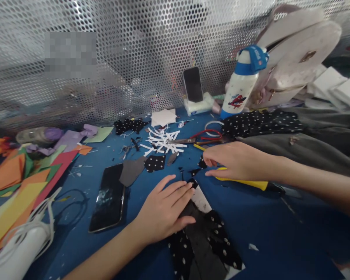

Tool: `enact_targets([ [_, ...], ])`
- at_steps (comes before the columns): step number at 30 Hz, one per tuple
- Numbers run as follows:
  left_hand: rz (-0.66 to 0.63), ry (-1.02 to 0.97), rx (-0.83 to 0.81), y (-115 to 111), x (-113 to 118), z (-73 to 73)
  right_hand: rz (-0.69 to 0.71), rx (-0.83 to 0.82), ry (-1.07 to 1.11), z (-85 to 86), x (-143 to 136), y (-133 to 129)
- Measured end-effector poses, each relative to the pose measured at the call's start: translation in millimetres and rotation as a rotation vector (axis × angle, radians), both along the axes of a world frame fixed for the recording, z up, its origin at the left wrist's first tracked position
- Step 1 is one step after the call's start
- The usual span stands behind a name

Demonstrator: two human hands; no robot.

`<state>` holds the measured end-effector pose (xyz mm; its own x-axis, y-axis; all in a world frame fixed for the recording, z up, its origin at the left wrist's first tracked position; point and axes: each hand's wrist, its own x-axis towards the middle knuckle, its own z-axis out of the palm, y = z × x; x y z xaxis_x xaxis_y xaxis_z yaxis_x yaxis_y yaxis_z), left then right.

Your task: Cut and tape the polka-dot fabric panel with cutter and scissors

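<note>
My left hand (pixel 166 210) lies flat with fingers spread on dark grey and black polka-dot fabric (pixel 218 237). The fabric lies over a white card (pixel 201 199), whose edges show at the top and lower right. My right hand (pixel 235 161) hovers over a yellow tool (pixel 247 183) with a black end; its kind is partly hidden by the hand. The right fingers are bent, with a gap between thumb and forefinger. Just left of those fingertips is a small polka-dot scrap (pixel 202 161). Another polka-dot scrap (pixel 154 163) and a grey scrap (pixel 132 170) lie beyond my left hand.
Red-handled scissors (pixel 207 136) lie by white paper strips (pixel 163 140). A phone (pixel 108 198) is at left, near coloured paper (pixel 23 194) and a white corded device (pixel 26 249). A bottle (pixel 240 87), backpack (pixel 297 54) and upright phone (pixel 193 83) stand before a perforated metal screen (pixel 128 58).
</note>
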<state>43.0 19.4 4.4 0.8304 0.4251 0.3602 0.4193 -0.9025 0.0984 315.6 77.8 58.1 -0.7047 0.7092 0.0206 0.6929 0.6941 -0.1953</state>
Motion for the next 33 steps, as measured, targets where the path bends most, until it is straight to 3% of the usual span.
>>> enact_targets([
  [7,0.027,-0.038,-0.097,0.9,-2.4,-0.4,-0.132,-0.082,-0.092,-18.5,35.3,-19.1],
  [12,0.015,-0.070,-0.093,1.7,-2.9,1.1,-0.181,-0.177,-0.031,-20.0,39.7,-15.4],
  [16,0.011,-0.093,-0.047,4.8,-2.0,1.9,-0.125,-0.349,0.285,-8.2,33.0,-3.1],
  [20,0.005,-0.106,0.012,4.8,-1.9,0.7,-0.017,-0.498,0.856,-0.8,17.2,2.4],
  [23,-0.004,-0.120,0.046,3.3,-1.9,0.4,0.118,-0.368,1.076,-4.9,5.3,-0.5],
  [26,-0.007,-0.136,0.074,2.4,-2.3,0.3,0.194,-0.218,1.024,-10.7,-1.2,-6.2],
  [33,-0.018,-0.137,0.083,1.7,-2.3,-0.1,0.131,-0.150,0.920,-22.7,-4.8,-3.2],
])
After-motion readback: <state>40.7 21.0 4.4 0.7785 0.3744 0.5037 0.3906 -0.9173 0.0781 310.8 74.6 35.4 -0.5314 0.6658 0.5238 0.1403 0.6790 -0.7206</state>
